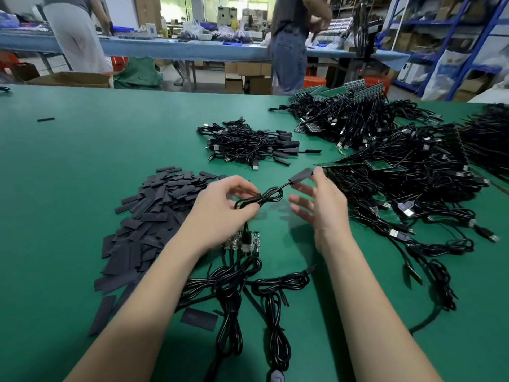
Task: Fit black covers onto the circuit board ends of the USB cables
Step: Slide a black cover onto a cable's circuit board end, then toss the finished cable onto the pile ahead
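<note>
My left hand (pixel 225 205) grips the coiled middle of a black USB cable (pixel 264 198) above the green table. The cable's far end wears a black cover (pixel 301 175), which sticks up to the right. My right hand (pixel 321 202) is spread beside it, fingers straight, the thumb tip near or touching the cover. A heap of flat black covers (pixel 154 216) lies to the left. Below my left hand hang bare circuit board ends (pixel 242 239) of further cables (pixel 242 282).
A pile of covered cables (pixel 248 146) lies at the middle back. Large heaps of cables with green boards (pixel 399 166) fill the right side. One loose cover (pixel 199 319) lies near the front. Two people stand at a blue bench behind.
</note>
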### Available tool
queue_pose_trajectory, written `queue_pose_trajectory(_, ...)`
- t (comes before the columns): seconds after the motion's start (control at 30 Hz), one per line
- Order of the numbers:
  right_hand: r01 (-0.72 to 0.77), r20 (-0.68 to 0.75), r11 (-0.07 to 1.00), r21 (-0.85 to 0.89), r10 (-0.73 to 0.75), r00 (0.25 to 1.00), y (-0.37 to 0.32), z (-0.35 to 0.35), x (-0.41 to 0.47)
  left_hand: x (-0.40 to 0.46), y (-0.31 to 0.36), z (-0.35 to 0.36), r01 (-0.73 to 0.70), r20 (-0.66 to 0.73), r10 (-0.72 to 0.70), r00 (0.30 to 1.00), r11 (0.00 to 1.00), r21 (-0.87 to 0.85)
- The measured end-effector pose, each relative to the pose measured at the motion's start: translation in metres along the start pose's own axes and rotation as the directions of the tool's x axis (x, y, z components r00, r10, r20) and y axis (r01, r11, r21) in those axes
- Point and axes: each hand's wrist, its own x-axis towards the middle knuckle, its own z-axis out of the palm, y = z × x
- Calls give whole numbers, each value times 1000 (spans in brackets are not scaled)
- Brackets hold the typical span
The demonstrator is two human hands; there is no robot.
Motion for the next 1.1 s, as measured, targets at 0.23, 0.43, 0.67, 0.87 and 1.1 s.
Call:
queue_pose_trajectory(0.23, -101, 91, 986, -129, 113, 989, 7, 6, -2, 82, 24, -6, -148, -82, 160, 984, 981, 128)
queue_pose_trajectory(0.43, -121, 144, 976, -182, 148, 979, 8, 5, -3, 173, 34, -26, -18, -129, 58, 990, 957, 290)
queue_pose_trajectory(0.67, -2, 221, 885, -466, 119, 968, 7, 6, -8, 108, -2, -1, -23, -160, 64, 985, 969, 246)
queue_pose_trajectory(0.87, 158, 352, 603, -782, 219, 910, -3, 13, -13, 18, -25, 23, 24, -192, -15, 981, 999, 45)
queue_pose_trajectory(1.1, 264, 396, 371, -890, 345, 851, -11, 27, -22, -1, -25, 36, 43, -217, -45, 975, 999, -11)
